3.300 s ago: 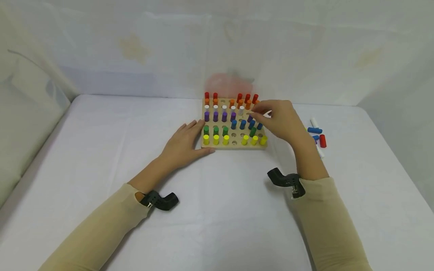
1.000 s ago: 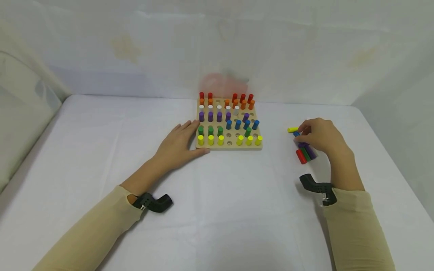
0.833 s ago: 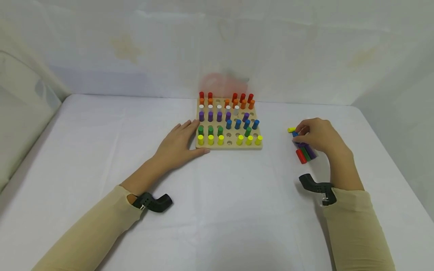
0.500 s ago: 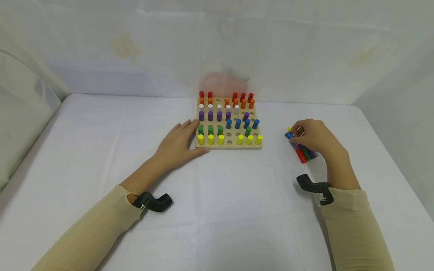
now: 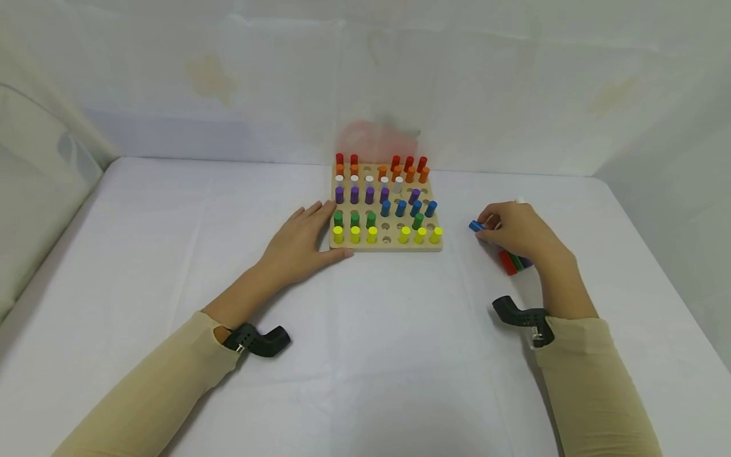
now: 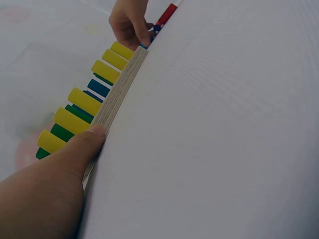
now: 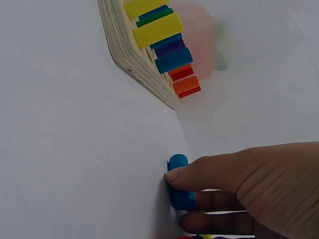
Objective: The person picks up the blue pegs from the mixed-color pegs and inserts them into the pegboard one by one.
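Observation:
A wooden pegboard (image 5: 377, 248) bears upright pegs in colour rows, red at the back through orange, white, purple, blue and green to yellow (image 5: 403, 235) in front. Several holes, such as one in the yellow row, have no peg. My left hand (image 5: 297, 244) lies against the board's left side with fingers stretched out; its thumb (image 6: 92, 142) touches the front edge. To the right of the board, my right hand (image 5: 516, 231) pinches a blue peg (image 7: 179, 199) between thumb and fingers, low over the table.
Beneath and beside my right hand lie loose pegs, a red one (image 5: 506, 262) and a green one (image 5: 516, 261) among them; the hand hides others. A white cloth covers the table (image 5: 388, 355), and a white curtain (image 5: 457, 82) hangs behind the board.
My right hand has come from the board to the loose pegs, picked up the blue peg and drawn it leftward toward the board. The left hand stays at the board's edge.

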Available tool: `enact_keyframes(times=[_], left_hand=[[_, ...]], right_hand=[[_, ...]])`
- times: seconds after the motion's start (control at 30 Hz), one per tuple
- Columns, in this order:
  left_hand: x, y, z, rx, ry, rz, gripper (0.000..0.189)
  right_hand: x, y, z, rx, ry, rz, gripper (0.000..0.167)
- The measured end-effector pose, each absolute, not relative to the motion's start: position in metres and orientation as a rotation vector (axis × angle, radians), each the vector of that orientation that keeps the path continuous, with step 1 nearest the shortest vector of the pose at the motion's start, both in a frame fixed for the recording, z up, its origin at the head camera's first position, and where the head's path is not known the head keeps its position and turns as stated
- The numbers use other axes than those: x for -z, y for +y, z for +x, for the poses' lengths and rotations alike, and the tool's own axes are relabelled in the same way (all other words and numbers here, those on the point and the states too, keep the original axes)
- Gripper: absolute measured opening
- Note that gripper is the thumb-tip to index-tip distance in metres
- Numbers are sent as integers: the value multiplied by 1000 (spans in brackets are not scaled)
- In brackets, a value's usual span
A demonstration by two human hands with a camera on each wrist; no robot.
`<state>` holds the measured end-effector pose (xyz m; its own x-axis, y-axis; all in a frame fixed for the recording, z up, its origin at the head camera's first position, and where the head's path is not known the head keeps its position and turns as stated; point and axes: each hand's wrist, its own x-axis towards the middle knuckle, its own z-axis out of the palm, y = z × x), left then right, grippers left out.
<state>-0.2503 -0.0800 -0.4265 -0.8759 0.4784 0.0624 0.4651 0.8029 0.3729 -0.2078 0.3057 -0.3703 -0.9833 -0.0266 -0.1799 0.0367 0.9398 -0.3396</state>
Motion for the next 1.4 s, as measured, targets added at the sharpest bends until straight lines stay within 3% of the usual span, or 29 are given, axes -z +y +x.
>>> enact_keyframes(times=[1.4], left_hand=[[425,-80,-250,-574,2954,793,102]], right_hand=[[384,295,-215,467,2987,-26,35]])
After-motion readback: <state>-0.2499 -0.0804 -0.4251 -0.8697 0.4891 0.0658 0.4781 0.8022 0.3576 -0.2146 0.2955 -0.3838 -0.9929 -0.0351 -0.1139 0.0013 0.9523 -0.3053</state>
